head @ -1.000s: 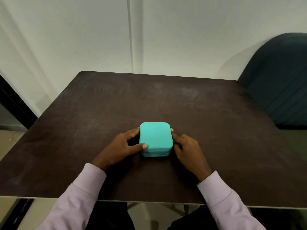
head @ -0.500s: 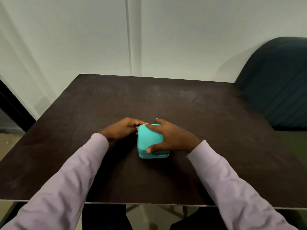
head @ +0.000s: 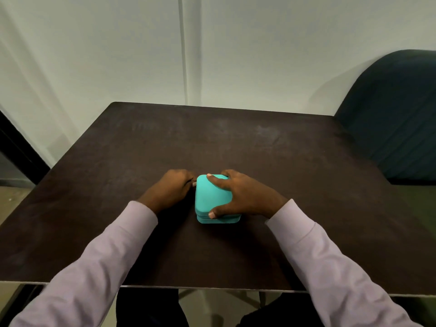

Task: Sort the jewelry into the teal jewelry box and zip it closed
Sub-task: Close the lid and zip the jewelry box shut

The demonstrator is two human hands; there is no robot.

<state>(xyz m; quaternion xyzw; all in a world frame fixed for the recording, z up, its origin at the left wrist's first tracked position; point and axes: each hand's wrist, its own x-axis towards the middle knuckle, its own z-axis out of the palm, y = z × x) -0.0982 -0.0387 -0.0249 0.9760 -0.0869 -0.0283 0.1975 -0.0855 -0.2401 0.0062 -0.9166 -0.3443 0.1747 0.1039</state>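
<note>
since the half-second frame little had shifted: our right hand [head: 243, 197] still clamped the teal box [head: 211, 201] mid-desk [head: 306, 185]; left hand [head: 171, 190] curled at its far-left corner, grip unclear.

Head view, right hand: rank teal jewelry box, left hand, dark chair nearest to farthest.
From the right hand:
1. Teal jewelry box, directly under it; the fingers grip its lid.
2. Left hand, just across the box, at its left edge.
3. Dark chair, far off past the table's right back corner.
</note>
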